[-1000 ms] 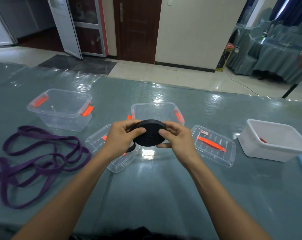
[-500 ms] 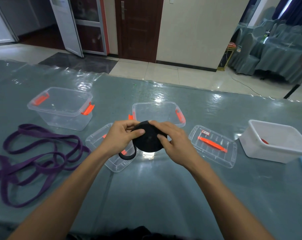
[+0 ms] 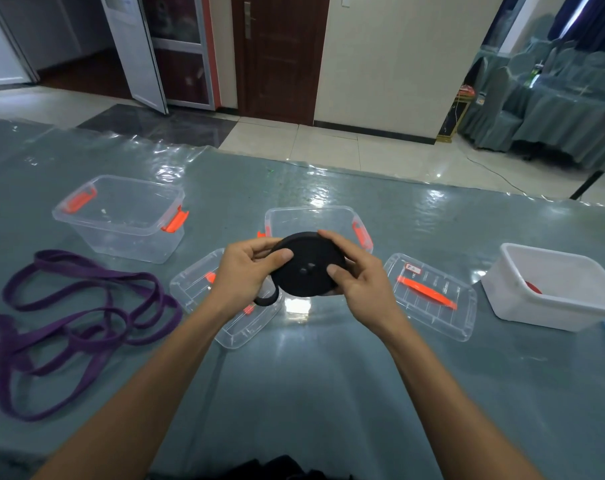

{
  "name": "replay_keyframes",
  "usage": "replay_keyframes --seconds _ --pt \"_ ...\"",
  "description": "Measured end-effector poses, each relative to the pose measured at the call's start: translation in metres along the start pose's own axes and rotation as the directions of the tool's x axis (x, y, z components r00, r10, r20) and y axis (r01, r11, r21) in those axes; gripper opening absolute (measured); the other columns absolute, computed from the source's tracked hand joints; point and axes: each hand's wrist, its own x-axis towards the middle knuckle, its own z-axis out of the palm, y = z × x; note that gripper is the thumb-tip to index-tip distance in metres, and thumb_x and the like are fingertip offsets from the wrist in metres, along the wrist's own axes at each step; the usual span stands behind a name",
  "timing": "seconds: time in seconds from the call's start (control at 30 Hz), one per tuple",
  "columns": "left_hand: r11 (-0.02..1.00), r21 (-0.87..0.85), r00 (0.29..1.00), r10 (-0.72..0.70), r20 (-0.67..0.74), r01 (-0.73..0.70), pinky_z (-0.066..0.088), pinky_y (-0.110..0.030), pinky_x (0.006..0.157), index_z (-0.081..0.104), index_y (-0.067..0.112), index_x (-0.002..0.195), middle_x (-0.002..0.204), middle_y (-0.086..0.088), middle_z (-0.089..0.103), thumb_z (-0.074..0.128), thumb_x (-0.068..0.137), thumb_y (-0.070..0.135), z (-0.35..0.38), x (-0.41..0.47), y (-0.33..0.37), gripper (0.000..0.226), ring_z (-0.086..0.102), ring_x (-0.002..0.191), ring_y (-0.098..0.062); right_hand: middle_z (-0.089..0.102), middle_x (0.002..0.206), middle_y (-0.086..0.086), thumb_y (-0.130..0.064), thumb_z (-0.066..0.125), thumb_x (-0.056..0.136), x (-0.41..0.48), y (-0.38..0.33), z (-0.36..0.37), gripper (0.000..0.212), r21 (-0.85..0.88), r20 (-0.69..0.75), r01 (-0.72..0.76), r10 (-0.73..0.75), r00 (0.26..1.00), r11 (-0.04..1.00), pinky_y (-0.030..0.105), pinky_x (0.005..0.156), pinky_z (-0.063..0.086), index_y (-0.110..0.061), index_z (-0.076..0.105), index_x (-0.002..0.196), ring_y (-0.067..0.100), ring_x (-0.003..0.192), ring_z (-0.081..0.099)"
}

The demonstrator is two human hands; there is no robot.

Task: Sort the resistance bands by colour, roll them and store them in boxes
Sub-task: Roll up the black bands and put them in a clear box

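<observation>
A black resistance band point(image 3: 308, 266) is wound into a flat coil, its face turned toward me, with a short loose tail hanging at its lower left. My left hand point(image 3: 247, 275) grips the coil's left edge, thumb on its face. My right hand point(image 3: 358, 275) holds the right edge, fingers over the top rim. The coil hangs above the table, just in front of a clear box point(image 3: 314, 220) with orange latches. Purple resistance bands point(image 3: 76, 317) lie loose and tangled on the table at the left.
A second clear box point(image 3: 121, 220) with orange latches stands at the back left. Two clear lids point(image 3: 197, 292) point(image 3: 436, 296) lie flat on either side of my hands. A white tub point(image 3: 557, 289) sits at the right. The table wears a glossy plastic cover.
The coil has tipped from edge-on to face-on toward me. My right fingers moved over its top rim, and the loose tail now hangs at the lower left.
</observation>
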Motion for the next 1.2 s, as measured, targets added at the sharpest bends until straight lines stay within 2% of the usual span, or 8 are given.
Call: replay_keyframes --seconds 0.13,0.27,0.37,0.63,0.77,1.0,1.1,1.2 --pt "0.995 0.085 0.997 0.055 -0.047 -0.050 0.055 -0.015 0.077 0.079 0.032 0.096 0.095 0.004 0.079 0.070 0.091 0.005 0.003 0.001 -0.006 0.029 0.075 0.090 -0.010 0.064 0.128 -0.021 0.016 0.047 0.094 -0.001 0.009 0.006 0.062 0.025 -0.023 -0.024 0.024 0.999 0.999 0.043 0.089 0.060 -0.029 0.057 0.135 0.012 0.122 0.061" --pt "0.967 0.251 0.998 0.057 -0.017 -0.051 0.055 -0.017 0.077 0.077 0.026 0.100 0.092 0.006 0.079 0.070 0.092 0.009 -0.007 0.008 -0.009 0.020 0.075 0.088 -0.012 0.060 0.135 -0.012 -0.002 0.060 0.094 0.008 0.013 -0.004 0.054 -0.416 0.073 0.154 -0.136 0.988 0.896 0.035 0.105 0.048 -0.027 0.053 0.141 0.000 0.126 0.051" --pt "0.925 0.372 0.996 0.057 0.068 -0.078 0.055 -0.019 0.077 0.078 0.023 0.102 0.089 0.006 0.078 0.072 0.091 0.012 -0.010 0.017 -0.009 0.016 0.073 0.085 -0.012 0.062 0.129 -0.014 -0.003 0.062 0.094 0.016 0.014 -0.011 0.048 -0.482 0.140 0.209 -0.160 0.977 0.851 0.030 0.105 0.046 -0.023 0.058 0.137 0.000 0.118 0.054" --pt "0.994 0.111 0.999 0.018 -0.042 -0.013 0.054 -0.014 0.065 0.077 0.027 0.101 0.091 0.006 0.079 0.068 0.094 0.011 0.008 0.025 -0.022 0.020 0.074 0.081 -0.007 0.074 0.105 -0.013 0.006 0.062 0.091 0.030 0.030 -0.020 0.043 0.020 -0.073 -0.112 0.114 0.991 0.993 0.040 0.070 0.063 -0.021 0.071 0.124 0.026 0.096 0.071" --pt "0.998 0.045 0.993 -0.035 -0.114 0.041 0.050 -0.012 0.058 0.076 0.019 0.104 0.084 0.007 0.078 0.065 0.096 0.010 0.019 0.033 -0.034 0.016 0.071 0.072 -0.004 0.074 0.110 0.007 0.008 0.061 0.091 0.036 0.041 -0.021 0.042 0.172 -0.102 -0.150 0.169 0.980 0.974 0.040 0.063 0.063 -0.023 0.072 0.118 0.025 0.091 0.075" --pt "0.961 -0.142 0.942 -0.265 -0.207 0.239 0.050 -0.051 0.085 0.078 0.013 0.104 0.103 -0.020 0.075 0.070 0.092 0.027 0.029 0.067 -0.055 0.021 0.069 0.090 -0.034 0.073 0.109 0.012 0.005 0.064 0.092 0.058 0.057 -0.031 0.039 0.142 -0.105 -0.159 0.175 0.979 0.977 0.036 0.058 0.062 -0.020 0.069 0.120 0.024 0.089 0.074" --pt "0.921 -0.259 0.903 -0.354 -0.242 0.291 0.048 -0.052 0.088 0.077 0.009 0.105 0.112 -0.030 0.069 0.071 0.083 0.039 0.040 0.086 -0.062 0.037 0.066 0.094 -0.037 0.076 0.107 0.009 0.003 0.065 0.091 0.075 0.063 -0.038 0.035 0.153 -0.159 -0.201 0.225 0.961 0.968 0.041 0.057 0.062 -0.013 0.069 0.122 0.029 0.090 0.074" --pt "0.929 -0.217 0.894 -0.353 -0.275 0.301 0.043 -0.050 0.085 0.080 0.014 0.096 0.101 -0.029 0.066 0.069 0.090 0.036 0.044 0.105 -0.072 0.025 0.057 0.091 -0.035 0.077 0.103 0.007 0.004 0.064 0.091 0.091 0.075 -0.045 0.033 0.185 -0.195 -0.255 0.290 0.937 0.949 0.044 0.057 0.063 -0.014 0.072 0.117 0.029 0.090 0.074"
